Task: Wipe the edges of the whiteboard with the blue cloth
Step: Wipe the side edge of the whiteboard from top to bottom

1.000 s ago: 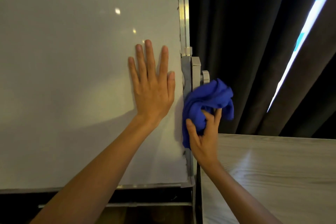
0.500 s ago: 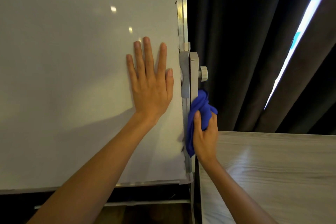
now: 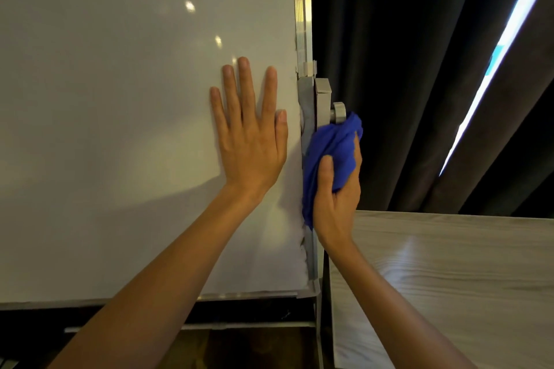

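The whiteboard (image 3: 120,129) fills the left half of the view, with its metal right edge (image 3: 301,9) running top to bottom. My left hand (image 3: 250,135) lies flat on the board with fingers spread, just left of that edge. My right hand (image 3: 337,204) grips the bunched blue cloth (image 3: 328,153) and presses it against the right edge, just below the grey bracket (image 3: 322,99) and its knob (image 3: 338,112). The cloth hides the part of the frame behind it.
Dark curtains (image 3: 404,69) hang behind the board, with a bright strip of window (image 3: 494,63) at the right. A pale wood table (image 3: 449,278) sits to the right of the board's stand. The board's bottom rail (image 3: 239,296) runs below my arms.
My right hand slid the cloth down the right edge, then back up to just below the knob. The left hand stayed flat on the board.
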A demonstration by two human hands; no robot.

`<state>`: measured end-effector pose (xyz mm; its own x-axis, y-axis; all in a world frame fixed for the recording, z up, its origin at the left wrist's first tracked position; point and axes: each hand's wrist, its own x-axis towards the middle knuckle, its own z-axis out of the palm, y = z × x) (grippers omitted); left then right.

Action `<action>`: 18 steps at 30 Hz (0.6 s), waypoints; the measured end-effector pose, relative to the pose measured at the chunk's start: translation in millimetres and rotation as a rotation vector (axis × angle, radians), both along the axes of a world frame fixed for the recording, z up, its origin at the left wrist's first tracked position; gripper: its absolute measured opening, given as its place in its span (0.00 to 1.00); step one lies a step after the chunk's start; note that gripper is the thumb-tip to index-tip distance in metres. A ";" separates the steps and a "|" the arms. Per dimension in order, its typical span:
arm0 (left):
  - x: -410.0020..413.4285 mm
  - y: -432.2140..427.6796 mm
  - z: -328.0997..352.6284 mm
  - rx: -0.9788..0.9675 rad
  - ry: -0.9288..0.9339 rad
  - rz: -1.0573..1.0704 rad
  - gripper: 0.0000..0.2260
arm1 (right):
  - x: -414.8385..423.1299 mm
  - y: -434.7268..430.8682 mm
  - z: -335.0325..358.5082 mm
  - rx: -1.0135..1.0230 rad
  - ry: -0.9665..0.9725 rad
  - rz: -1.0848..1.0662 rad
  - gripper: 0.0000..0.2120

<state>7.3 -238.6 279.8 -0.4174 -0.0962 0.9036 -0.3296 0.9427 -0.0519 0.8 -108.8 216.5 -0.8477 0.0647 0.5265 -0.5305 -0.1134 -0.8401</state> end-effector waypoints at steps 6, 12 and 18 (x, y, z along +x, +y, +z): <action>4.3 2.7 -14.1 0.012 -0.032 0.001 0.25 | 8.4 12.1 -52.2 0.085 -0.143 0.080 0.28; 10.0 6.1 -29.1 0.010 -0.074 -0.004 0.26 | 16.9 22.9 -71.1 0.102 -0.320 0.089 0.12; 13.7 6.2 -36.6 0.003 -0.079 -0.009 0.26 | 35.0 3.9 -26.2 0.024 -0.234 -0.002 0.25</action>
<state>21.0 -232.4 243.1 -0.4887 -0.0950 0.8673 -0.3157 0.9459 -0.0743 35.8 -104.9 190.3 -0.9466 0.0565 0.3175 -0.3215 -0.0910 -0.9425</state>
